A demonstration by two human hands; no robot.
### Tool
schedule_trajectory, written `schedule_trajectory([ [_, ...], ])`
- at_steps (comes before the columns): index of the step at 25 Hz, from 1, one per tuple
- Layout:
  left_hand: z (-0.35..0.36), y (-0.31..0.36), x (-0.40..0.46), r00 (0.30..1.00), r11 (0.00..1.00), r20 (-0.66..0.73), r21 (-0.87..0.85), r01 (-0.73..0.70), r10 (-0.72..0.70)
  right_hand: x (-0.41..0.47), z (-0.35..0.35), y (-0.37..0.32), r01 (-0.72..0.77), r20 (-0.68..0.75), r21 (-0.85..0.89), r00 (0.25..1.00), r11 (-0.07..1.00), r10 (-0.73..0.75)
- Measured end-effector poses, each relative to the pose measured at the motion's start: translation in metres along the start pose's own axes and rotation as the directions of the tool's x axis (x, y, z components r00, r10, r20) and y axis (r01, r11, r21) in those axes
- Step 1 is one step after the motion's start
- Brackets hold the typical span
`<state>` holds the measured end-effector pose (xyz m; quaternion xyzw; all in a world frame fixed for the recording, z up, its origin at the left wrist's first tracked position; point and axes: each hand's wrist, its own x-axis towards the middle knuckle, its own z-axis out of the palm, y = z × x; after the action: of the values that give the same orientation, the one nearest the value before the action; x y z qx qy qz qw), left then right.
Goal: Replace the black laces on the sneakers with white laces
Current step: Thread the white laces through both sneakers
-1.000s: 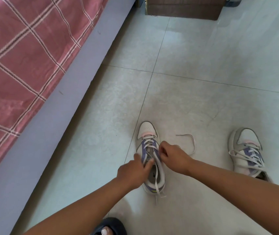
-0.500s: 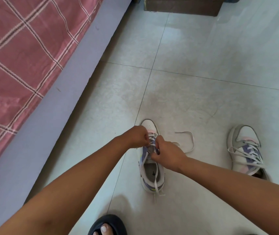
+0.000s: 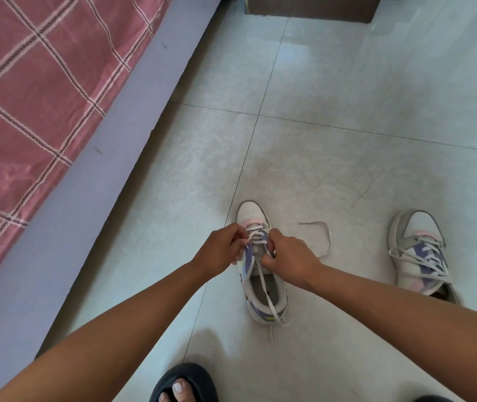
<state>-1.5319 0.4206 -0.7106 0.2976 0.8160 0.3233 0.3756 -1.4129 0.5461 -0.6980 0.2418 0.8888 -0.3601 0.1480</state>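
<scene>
A white, purple and pink sneaker stands on the tiled floor, toe pointing away from me. A white lace crosses its upper eyelets. My left hand pinches the lace at the shoe's left side. My right hand grips the lace at the right side, fingers curled. One lace end runs down through the shoe's opening past the heel; the other loops on the floor to the right. A second sneaker with loose white lacing lies at the right.
A bed with a pink checked sheet and grey-purple frame runs along the left. A dark wooden cabinet base stands at the top. My foot in a black slipper is at the bottom edge.
My left hand moved from the shoe's opening up toward the toe end and now pinches the lace there. My right hand shifted slightly toward the toe. The view drifted a little.
</scene>
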Motion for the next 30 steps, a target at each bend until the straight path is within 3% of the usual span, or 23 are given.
schedule_trajectory([
  [2,-0.004,-0.003,-0.001,0.998,0.991,0.044,-0.120,0.050,-0.045,0.001,0.000,0.001,0.004,0.014,0.006,1.000,1.000,-0.004],
  [5,-0.012,0.003,0.005,0.989,0.996,0.142,-0.080,0.046,-0.034,0.002,-0.001,0.001,0.010,0.056,0.007,0.998,1.000,-0.010],
  [8,-0.014,0.009,0.010,0.986,0.981,0.165,0.186,-0.052,0.021,0.002,-0.004,0.000,0.011,0.068,-0.007,0.998,1.000,-0.010],
  [10,-0.007,0.006,0.007,0.994,0.902,0.075,0.419,-0.104,0.080,0.002,-0.004,0.000,0.007,0.058,-0.022,0.998,1.000,-0.006],
  [11,-0.003,0.005,0.003,0.997,0.893,0.005,0.444,-0.075,0.082,0.001,-0.003,-0.001,0.006,0.051,-0.028,0.999,1.000,-0.005],
  [14,0.006,0.001,-0.002,0.988,0.990,-0.129,0.102,0.098,-0.085,0.000,0.001,-0.001,0.009,0.030,-0.007,1.000,1.000,-0.009],
  [17,-0.001,-0.001,0.001,0.985,0.982,-0.033,-0.093,0.166,-0.170,0.000,0.002,-0.001,0.016,0.034,0.027,0.999,1.000,-0.017],
  [21,-0.006,0.000,0.006,0.982,0.963,0.097,-0.199,0.180,-0.163,0.001,0.001,0.000,0.020,0.060,0.013,0.998,1.000,-0.021],
  [23,-0.008,0.004,0.008,0.981,0.976,0.119,-0.138,0.167,-0.151,0.001,0.001,0.001,0.014,0.069,0.016,0.997,1.000,-0.015],
  [25,-0.007,0.008,0.008,0.990,0.994,0.093,0.031,0.101,-0.103,0.001,0.000,0.001,0.015,0.071,0.017,0.997,1.000,-0.016],
  [28,0.007,0.012,0.003,0.999,0.908,-0.046,0.418,0.008,0.012,0.000,0.000,0.000,0.016,0.055,0.013,0.998,1.000,-0.017],
  [30,0.017,0.011,-0.002,0.988,0.903,-0.150,0.429,0.034,0.034,0.000,0.001,-0.001,0.007,0.041,0.006,0.999,1.000,-0.007],
])
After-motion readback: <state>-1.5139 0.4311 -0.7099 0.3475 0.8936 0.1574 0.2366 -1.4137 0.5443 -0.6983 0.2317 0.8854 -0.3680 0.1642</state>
